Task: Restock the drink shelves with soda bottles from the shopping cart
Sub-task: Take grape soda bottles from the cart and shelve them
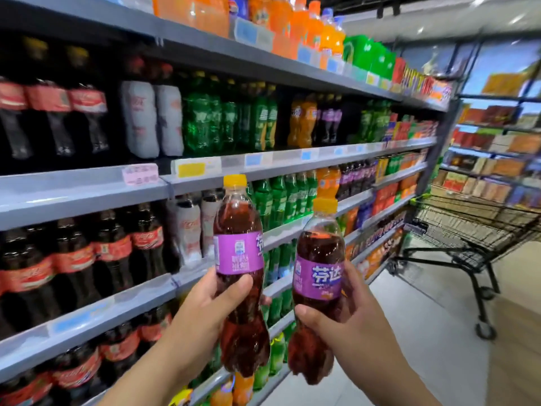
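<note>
I hold two grape soda bottles upright in front of the drink shelves [87, 186]. Each has a yellow cap, a purple label and dark purple liquid. My left hand [205, 306] grips the left bottle [238, 253] around its waist, just below the label. My right hand [342, 323] grips the right bottle [319, 276] around its lower half, a little lower and nearer to me. The two bottles stand side by side, slightly apart. The shopping cart [468, 230] stands in the aisle at the right, beyond the bottles.
The shelves run from the left into the distance, packed with cola, white-labelled, green, orange and purple bottles. More purple bottles [355, 177] stand on a middle shelf further along. Another rack of boxed goods [497, 159] stands behind the cart. Pale floor lies to the right.
</note>
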